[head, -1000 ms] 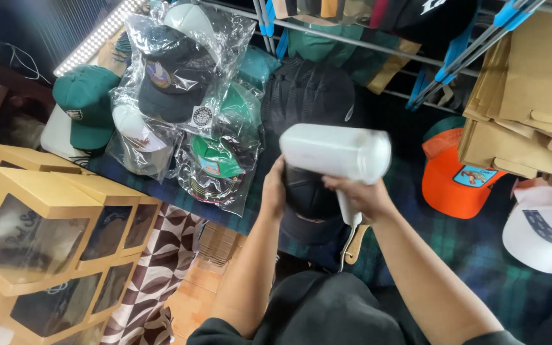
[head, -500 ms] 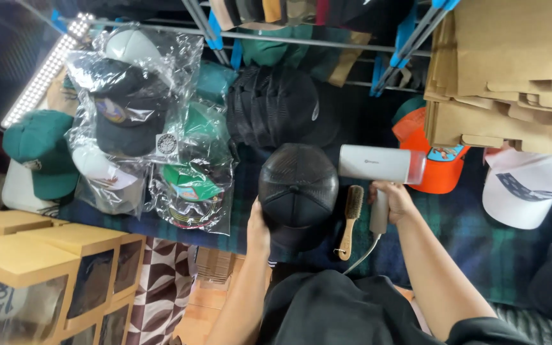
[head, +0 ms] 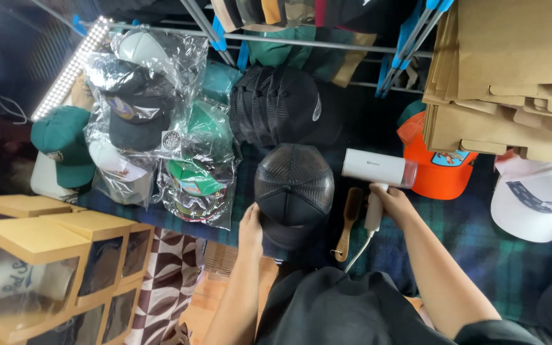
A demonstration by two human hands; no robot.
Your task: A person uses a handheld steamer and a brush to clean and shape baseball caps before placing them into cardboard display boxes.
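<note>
Your left hand (head: 250,225) grips the edge of the black mesh-backed cap (head: 294,188), which sits in the middle of the dark plaid cloth (head: 480,255), while your right hand (head: 388,197) is closed around the handle of the white handheld steamer (head: 378,169), just right of the cap. A wooden brush (head: 349,220) lies between them. To the left, clear plastic bags (head: 161,128) hold more caps (several per bag), and tan windowed boxes (head: 39,268) stand stacked at the lower left, their contents too dim to tell.

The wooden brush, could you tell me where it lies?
The wooden brush lies centre of the head view, between the black mesh cap and the white handheld steamer.
</note>
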